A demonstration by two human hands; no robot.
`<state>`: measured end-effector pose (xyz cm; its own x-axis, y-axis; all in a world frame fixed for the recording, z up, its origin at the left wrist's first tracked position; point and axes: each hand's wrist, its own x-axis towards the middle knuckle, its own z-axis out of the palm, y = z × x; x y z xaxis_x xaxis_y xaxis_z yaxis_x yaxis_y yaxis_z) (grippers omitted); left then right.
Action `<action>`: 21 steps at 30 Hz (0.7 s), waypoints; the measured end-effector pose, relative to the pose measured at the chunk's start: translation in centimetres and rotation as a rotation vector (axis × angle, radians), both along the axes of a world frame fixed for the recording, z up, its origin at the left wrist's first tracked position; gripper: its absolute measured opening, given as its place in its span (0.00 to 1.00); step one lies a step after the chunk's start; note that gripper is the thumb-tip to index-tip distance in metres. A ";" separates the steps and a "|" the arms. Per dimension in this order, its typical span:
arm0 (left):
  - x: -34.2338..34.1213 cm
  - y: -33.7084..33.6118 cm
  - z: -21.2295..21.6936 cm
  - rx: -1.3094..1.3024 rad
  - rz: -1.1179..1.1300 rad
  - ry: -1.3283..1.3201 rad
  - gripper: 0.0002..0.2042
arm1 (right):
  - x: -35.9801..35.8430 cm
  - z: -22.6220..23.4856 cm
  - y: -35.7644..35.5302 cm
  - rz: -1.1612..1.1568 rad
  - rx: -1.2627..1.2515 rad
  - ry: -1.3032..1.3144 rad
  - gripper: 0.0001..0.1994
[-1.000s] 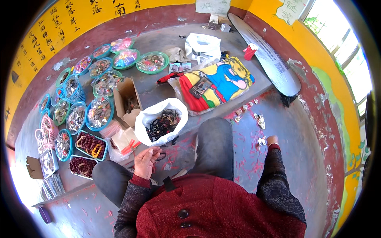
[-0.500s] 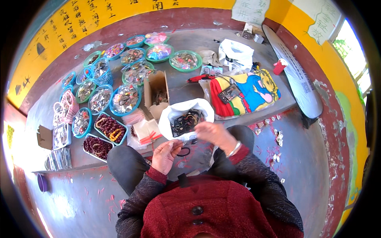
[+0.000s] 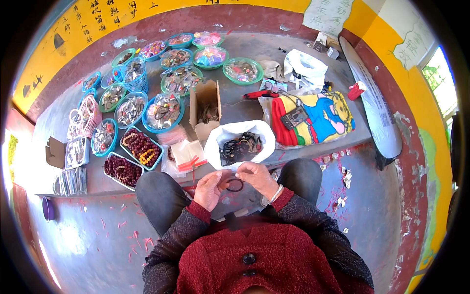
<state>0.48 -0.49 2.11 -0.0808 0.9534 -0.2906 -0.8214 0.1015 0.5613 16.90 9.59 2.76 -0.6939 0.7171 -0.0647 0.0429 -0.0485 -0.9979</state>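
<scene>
My left hand (image 3: pixel 209 191) and my right hand (image 3: pixel 259 181) meet over my lap, just in front of an open white bag (image 3: pixel 211 152). Between them hangs a thin black loop (image 3: pixel 235 185), like a hair tie or cord bracelet; which one I cannot tell. Fingers of both hands pinch at its top, partly hiding it. The bag's rim is folded outward, and a tangle of dark loops (image 3: pixel 241 148) lies inside. A bangle sits on my right wrist.
Stacked clear packets (image 3: pixel 183 154) and an open cardboard box (image 3: pixel 205 105) stand left of the bag. Trays of dark red beads (image 3: pixel 142 149) and several baskets of packaged trinkets (image 3: pixel 164 112) spread farther left. A colourful folded blanket (image 3: pixel 313 120) lies right. Scraps (image 3: pixel 342 181) litter the floor.
My right hand has come down and left from beside the bag to meet my left hand at the black loop. The view has shifted slightly, moving the scene rightward.
</scene>
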 end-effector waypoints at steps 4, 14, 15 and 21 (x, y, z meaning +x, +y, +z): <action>-0.3 0.2 0.1 -0.016 -0.060 0.037 0.10 | 0.1 -0.4 0.3 0.035 -0.100 0.027 0.04; 0.1 0.4 -1.4 -0.121 -0.057 0.114 0.06 | 0.1 0.6 -0.2 0.056 -0.195 -0.003 0.06; 0.2 0.4 -1.2 -0.123 -0.054 0.133 0.06 | 0.1 0.9 -0.2 0.063 -0.214 -0.020 0.06; 0.2 0.3 -0.8 -0.147 -0.102 0.207 0.07 | 0.4 1.0 -0.2 0.074 -0.210 -0.030 0.09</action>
